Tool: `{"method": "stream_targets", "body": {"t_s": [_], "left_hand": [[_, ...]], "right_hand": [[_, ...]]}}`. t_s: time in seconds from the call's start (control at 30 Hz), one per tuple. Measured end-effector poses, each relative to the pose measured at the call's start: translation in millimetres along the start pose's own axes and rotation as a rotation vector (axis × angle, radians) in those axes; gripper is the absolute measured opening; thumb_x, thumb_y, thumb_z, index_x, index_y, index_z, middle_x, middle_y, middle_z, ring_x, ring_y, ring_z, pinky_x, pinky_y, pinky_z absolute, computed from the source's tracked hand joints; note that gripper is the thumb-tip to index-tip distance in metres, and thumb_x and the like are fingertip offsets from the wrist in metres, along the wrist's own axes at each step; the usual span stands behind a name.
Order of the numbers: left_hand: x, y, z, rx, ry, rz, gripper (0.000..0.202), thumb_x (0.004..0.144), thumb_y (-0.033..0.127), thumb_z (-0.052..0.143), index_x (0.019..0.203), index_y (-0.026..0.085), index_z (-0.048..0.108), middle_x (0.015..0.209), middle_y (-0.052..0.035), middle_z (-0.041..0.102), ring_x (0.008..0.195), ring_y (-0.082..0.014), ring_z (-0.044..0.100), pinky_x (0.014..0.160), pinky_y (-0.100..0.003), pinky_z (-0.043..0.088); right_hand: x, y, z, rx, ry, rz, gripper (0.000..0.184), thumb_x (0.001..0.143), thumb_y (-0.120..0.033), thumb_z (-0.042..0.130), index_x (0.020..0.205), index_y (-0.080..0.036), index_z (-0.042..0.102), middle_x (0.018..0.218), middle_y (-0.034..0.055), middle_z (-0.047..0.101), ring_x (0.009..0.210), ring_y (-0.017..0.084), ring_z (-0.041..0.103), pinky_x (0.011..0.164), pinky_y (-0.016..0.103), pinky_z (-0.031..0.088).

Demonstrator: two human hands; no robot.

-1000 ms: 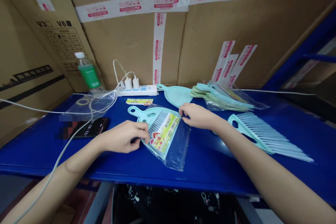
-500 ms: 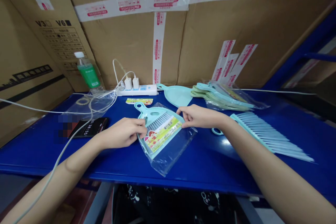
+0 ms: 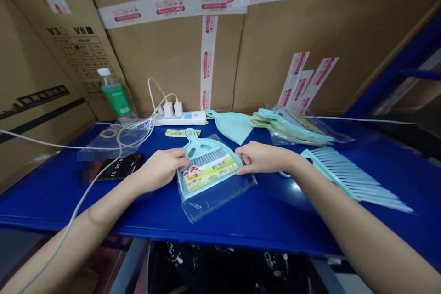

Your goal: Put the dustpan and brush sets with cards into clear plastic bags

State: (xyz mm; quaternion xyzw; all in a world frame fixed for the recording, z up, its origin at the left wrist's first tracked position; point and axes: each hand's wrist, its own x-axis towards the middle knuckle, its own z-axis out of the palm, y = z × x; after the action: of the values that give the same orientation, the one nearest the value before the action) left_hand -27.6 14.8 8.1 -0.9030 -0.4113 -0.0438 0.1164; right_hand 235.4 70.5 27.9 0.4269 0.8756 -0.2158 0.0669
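A light-blue dustpan and brush set (image 3: 206, 149) lies in a clear plastic bag (image 3: 203, 206) in front of me, its handle toward the back. A yellow-green printed card (image 3: 208, 172) covers the lower part of the brush bristles. My left hand (image 3: 168, 165) pinches the set's left edge. At the right edge, my right hand (image 3: 257, 158) is closed with thumb and fingers together on the bagged set. A loose light-blue brush (image 3: 358, 177) rests beyond my right forearm, which hides part of its handle.
Behind the set lies a bare light-blue dustpan (image 3: 234, 126). Bagged green and blue sets (image 3: 292, 126) are stacked to its right. A power strip (image 3: 186, 118), a bottle (image 3: 117, 94), white cables and a phone (image 3: 120, 167) are at left. Cardboard (image 3: 172, 55) walls the back.
The bagged dustpan set has turned and now sits straighter, its handle shifted right and back. My left hand moved slightly left and back; my right hand moved slightly right.
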Motion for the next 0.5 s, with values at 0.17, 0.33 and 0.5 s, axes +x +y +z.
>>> {"method": "stream_targets", "body": {"t_s": [0.17, 0.33, 0.5], "left_hand": [[1, -1, 1.5, 0.1, 0.0, -0.015, 0.029, 0.072, -0.003, 0.035, 0.07, 0.019, 0.053, 0.076, -0.0015, 0.056, 0.068, -0.0148, 0.054, 0.049, -0.023, 0.033], [0, 0, 1.2, 0.112, -0.009, -0.031, 0.028, 0.075, -0.002, 0.036, 0.071, 0.019, 0.054, 0.077, -0.0015, 0.057, 0.068, -0.0146, 0.055, 0.05, -0.022, 0.036], [1, 1, 0.2, 0.123, 0.009, -0.024, 0.028, 0.074, -0.002, 0.035, 0.071, 0.018, 0.054, 0.075, -0.0019, 0.057, 0.065, -0.0144, 0.055, 0.049, -0.023, 0.037]], "right_hand": [[0, 7, -3, 0.124, -0.074, -0.049, 0.033, 0.068, -0.041, 0.067, 0.061, -0.022, 0.041, 0.059, -0.0024, 0.057, 0.057, 0.013, 0.053, 0.055, 0.025, 0.035], [3, 6, -3, 0.235, 0.137, 0.067, 0.021, 0.088, -0.038, 0.038, 0.078, -0.021, 0.044, 0.061, -0.0004, 0.057, 0.054, 0.013, 0.05, 0.058, 0.026, 0.038], [12, 0, 7, 0.278, 0.207, 0.048, 0.02, 0.087, -0.026, 0.035, 0.1, -0.015, 0.045, 0.065, 0.0014, 0.057, 0.054, 0.014, 0.051, 0.057, 0.027, 0.041]]}}
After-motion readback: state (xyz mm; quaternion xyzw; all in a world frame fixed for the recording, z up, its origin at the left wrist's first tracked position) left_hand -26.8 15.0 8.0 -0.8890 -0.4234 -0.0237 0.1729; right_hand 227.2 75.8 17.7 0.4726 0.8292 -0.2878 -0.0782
